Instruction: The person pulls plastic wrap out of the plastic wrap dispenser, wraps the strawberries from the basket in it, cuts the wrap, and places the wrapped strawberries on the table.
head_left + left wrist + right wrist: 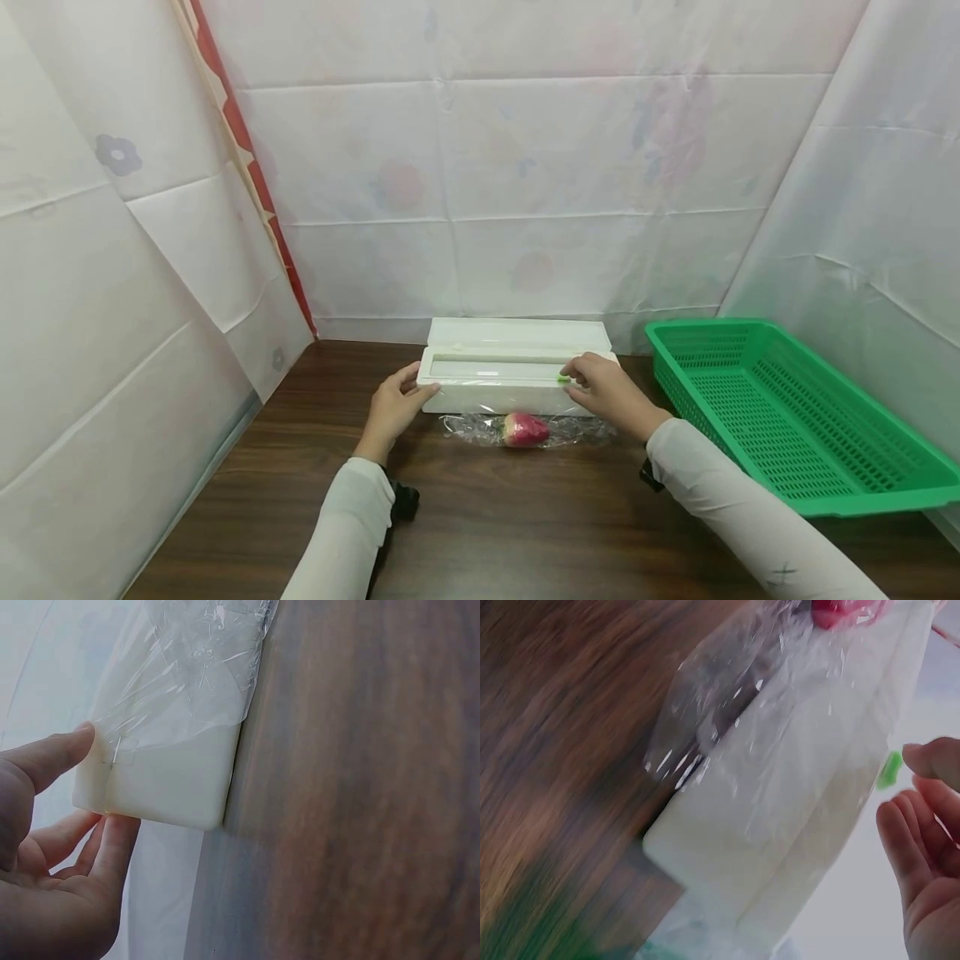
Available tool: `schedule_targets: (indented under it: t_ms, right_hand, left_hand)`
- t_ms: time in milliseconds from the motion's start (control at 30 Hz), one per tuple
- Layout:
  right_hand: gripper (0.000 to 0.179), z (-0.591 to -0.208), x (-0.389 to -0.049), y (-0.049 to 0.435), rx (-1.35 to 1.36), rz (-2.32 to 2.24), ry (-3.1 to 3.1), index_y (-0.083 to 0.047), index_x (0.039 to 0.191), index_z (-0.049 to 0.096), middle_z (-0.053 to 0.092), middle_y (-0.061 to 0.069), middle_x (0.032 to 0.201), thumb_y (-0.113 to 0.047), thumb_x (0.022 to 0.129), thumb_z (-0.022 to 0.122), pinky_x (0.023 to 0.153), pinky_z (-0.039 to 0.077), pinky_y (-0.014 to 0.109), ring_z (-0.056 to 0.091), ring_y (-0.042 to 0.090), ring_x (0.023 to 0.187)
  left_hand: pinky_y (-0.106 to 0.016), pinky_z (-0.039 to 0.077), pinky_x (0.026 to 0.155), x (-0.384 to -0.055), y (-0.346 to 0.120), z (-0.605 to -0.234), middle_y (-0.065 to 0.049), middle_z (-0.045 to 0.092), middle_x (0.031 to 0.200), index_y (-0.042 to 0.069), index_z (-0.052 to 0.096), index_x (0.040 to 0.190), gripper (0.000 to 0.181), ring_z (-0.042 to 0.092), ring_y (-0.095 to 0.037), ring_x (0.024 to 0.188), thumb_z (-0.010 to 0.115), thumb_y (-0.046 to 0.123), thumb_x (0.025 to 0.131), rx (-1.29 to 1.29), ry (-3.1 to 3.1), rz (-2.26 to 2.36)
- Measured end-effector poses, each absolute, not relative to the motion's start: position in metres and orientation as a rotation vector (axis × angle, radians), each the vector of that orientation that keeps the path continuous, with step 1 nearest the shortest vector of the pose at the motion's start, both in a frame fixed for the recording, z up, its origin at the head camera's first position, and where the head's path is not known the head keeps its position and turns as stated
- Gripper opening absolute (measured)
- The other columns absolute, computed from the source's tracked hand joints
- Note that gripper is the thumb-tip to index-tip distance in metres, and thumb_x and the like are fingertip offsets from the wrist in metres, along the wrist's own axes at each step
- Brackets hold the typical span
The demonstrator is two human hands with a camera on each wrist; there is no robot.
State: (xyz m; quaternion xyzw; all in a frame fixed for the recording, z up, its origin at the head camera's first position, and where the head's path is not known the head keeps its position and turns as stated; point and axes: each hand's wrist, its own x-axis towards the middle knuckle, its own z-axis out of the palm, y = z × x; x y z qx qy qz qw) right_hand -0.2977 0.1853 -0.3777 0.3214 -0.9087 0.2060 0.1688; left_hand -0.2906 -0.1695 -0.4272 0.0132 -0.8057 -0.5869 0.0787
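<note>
A long white cling film dispenser (495,398) lies on the table with its lid (519,335) raised at the back. My left hand (395,410) holds its left end; in the left wrist view the thumb (75,746) lies on the top edge and the fingers (116,840) touch the end face. Over the right part of the dispenser is my right hand (611,392), its bent fingertips right at a small green slide cutter (889,770), with a gap between thumb and fingers. Clear film (727,720) hangs over the front, with a red-and-cream fruit-like piece (526,430) under or in it.
To the right stands a green plastic basket (806,507) with slotted walls, close to my right forearm. White patterned sheeting (525,167) encloses the back and sides of the dark wooden table (480,525).
</note>
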Motion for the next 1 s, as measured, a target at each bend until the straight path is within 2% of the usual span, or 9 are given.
schedule_targets:
  t_ms: [267, 1000]
  right_hand:
    - [0.021, -0.381, -0.299, 0.175, 0.818, 0.565, -2.561, -0.004, 0.101, 0.070, 0.060, 0.004, 0.087, -0.013, 0.086, 0.082, 0.069, 0.053, 0.034, 0.058, 0.017, 0.078]
    - [0.017, -0.388, -0.304, 0.173, 0.761, 0.519, -2.589, -0.005, 0.099, 0.073, 0.067, 0.007, 0.091, -0.008, 0.084, 0.082, 0.072, 0.057, 0.037, 0.068, 0.021, 0.081]
  left_hand:
    - [-0.044, 0.051, 0.097, -0.291, -0.168, -0.428, -0.017, 0.056, 0.139, 0.008, 0.049, 0.148, 0.069, 0.057, -0.033, 0.125, 0.079, 0.028, 0.089, 0.048, -2.405, -1.782]
    - [-0.043, 0.051, 0.096, -0.291, -0.169, -0.427, -0.018, 0.056, 0.139, 0.008, 0.048, 0.148, 0.068, 0.057, -0.033, 0.125, 0.078, 0.028, 0.090, 0.042, -2.411, -1.768]
